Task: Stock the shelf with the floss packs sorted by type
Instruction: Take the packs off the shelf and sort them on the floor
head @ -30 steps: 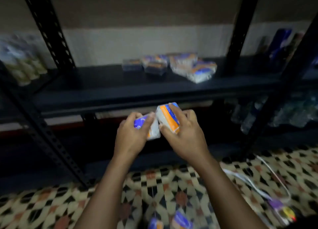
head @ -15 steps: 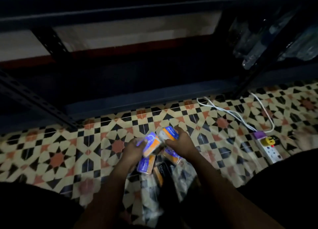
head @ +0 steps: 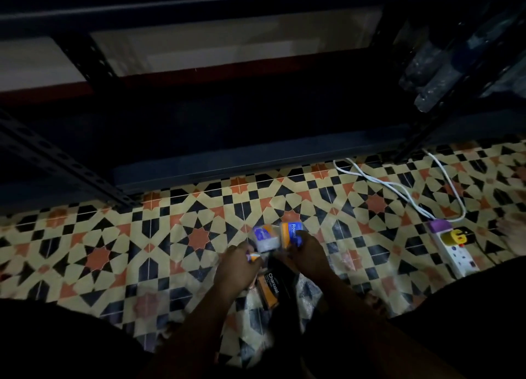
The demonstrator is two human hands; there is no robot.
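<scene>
both hands lowered; right hand (head: pixel 306 254) grips round pack (head: pixel 289 234).

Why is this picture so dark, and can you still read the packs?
Head view: dim overall, shelf nearly black; the tiled floor catches most light. "Charcoal" on the dark pack reads clearly; the pack in the right hand is softer; edges bend from the wide lens.

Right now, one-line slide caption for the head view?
Both hands, left hand and right hand, gather floss packs above a Charcoal pack on the patterned floor.
</scene>
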